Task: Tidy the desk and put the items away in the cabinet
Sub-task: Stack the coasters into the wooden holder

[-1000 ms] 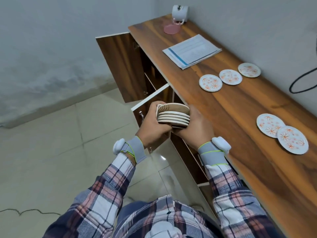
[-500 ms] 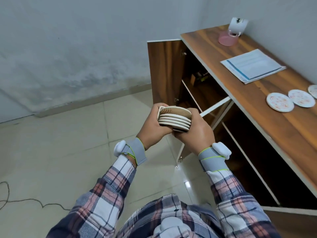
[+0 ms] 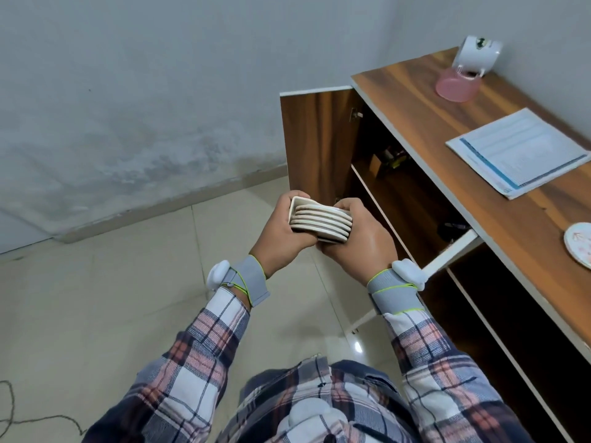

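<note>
White-edged, tan on the top face: stack (image 3: 319,220) of about five thin discs, lying flat, layers stepped slightly toward the right. Hangs above the floor (image 3: 128,298), just in front of the open cabinet (image 3: 383,145), not inside it. Gripped from both ends: left hand (image 3: 281,241) curled round the left end, fingers wrapped over the far edge; right hand (image 3: 361,244) curled round the right end and underside. Grey wristbands (image 3: 252,279) with white pods on both wrists, plaid sleeves behind.

Cabinet in dark wood grain with white edging. Door (image 3: 315,142) swung wide to the left. Upper shelf (image 3: 403,193) holding a few small items at the back, too dim to name; another dark item farther right, under the desk (image 3: 415,100) edge. Lower compartment in shadow, contents not discernible.

On the desk: white mug (image 3: 476,52) tilted over a pink dish (image 3: 457,87) by the wall, printed paper (image 3: 518,151) nearer, one patterned coaster (image 3: 580,247) cut by the right edge. Thin cable (image 3: 9,410) on the floor, lower left.
</note>
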Demonstrator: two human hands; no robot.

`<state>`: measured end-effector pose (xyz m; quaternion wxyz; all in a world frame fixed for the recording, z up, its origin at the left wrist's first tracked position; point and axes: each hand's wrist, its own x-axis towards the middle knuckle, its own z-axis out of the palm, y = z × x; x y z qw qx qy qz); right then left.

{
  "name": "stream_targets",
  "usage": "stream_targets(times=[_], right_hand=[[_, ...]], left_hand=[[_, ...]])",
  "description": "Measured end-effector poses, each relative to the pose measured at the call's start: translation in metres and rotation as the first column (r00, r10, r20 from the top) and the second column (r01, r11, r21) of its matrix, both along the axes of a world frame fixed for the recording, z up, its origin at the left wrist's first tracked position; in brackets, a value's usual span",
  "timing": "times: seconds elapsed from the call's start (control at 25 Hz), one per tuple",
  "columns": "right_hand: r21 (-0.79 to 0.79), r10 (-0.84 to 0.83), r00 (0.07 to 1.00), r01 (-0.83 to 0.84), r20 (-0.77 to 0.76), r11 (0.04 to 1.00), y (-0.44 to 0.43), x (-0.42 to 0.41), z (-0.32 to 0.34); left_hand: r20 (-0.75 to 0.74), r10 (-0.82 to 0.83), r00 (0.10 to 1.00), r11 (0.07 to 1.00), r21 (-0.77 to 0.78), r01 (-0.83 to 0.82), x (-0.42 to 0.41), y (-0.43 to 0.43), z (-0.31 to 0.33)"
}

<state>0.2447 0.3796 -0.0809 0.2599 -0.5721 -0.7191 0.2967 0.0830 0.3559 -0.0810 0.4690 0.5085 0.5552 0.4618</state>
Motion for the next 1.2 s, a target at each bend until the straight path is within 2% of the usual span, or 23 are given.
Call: stream_targets(times=[0.2, 0.4, 0.56, 0.72, 0.8, 0.88, 0.96, 1.2], right_hand=[[0.011, -0.041, 0.999, 0.040, 0.027, 0.999, 0.071, -0.025, 0.004], [0.003, -0.202, 0.978, 0.202, 0.049, 0.979, 0.145, -0.063, -0.005], [0.011, -0.385, 0.923, 0.385, 0.023, 0.923, 0.197, -0.106, -0.005], [0.001, -0.500, 0.866, 0.500, 0.025, 0.866, 0.219, -0.120, 0.004], [0.026, -0.604, 0.796, 0.603, 0.046, 0.797, 0.223, -0.110, 0.009], [0.041, -0.633, 0.772, 0.632, 0.056, 0.774, 0.224, -0.105, 0.014], [0.076, -0.704, 0.707, 0.700, 0.058, 0.710, 0.226, -0.087, 0.015], [0.121, -0.771, 0.637, 0.763, 0.030, 0.635, 0.244, -0.045, 0.018]], left_hand=[[0.007, -0.057, 0.998, 0.998, 0.019, 0.057, -0.027, 0.082, 0.002], [0.025, -0.240, 0.971, 0.971, 0.006, 0.240, -0.065, 0.184, -0.006], [0.014, -0.400, 0.916, 0.916, 0.022, 0.400, -0.099, 0.269, -0.006], [-0.004, -0.556, 0.831, 0.831, 0.024, 0.556, -0.104, 0.317, 0.004], [0.018, -0.665, 0.746, 0.746, 0.029, 0.665, -0.088, 0.338, 0.006], [0.018, -0.708, 0.706, 0.707, 0.042, 0.706, -0.078, 0.345, 0.011], [0.047, -0.771, 0.636, 0.637, 0.039, 0.770, -0.053, 0.359, 0.016], [-0.005, -0.848, 0.530, 0.530, 0.045, 0.847, 0.000, 0.389, 0.027]])
